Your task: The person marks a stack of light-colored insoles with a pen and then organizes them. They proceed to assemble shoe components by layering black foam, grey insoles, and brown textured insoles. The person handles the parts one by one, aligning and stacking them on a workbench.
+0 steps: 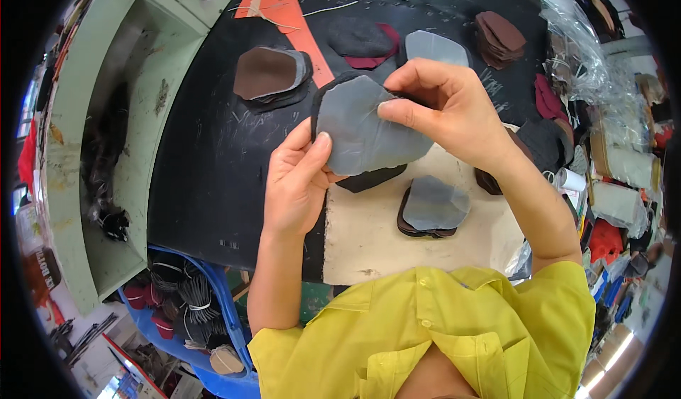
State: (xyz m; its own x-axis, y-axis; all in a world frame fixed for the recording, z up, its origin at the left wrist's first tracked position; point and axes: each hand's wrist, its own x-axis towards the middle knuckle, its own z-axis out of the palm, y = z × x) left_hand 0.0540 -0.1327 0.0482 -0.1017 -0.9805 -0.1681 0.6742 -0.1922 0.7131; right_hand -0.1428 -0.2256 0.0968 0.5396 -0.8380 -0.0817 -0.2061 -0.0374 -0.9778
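Observation:
Over a pale board [369, 236], both my hands hold a stack of cut sheet pieces [365, 133], smooth and grey on top with black layers at the edge. My left hand [294, 183] grips the lower left edge, its thumb flat on the grey face. The right hand [454, 112] pinches the upper right edge between thumb and fingers. Partly hidden under the held stack is a black piece [372, 180]. On the board nearer to me lies a small pile [436, 204], grey on top with dark brown layers below. Whether the pieces are leather, I cannot tell.
Behind lie a brown-topped pile [266, 73], a black and maroon pile [362, 41], a grey piece [436, 46], a brown pile [500, 37] and an orange strip [308, 44] with thin sticks. A green metal cabinet [167, 108] stands left, above a blue bin [230, 314] of tied bundles.

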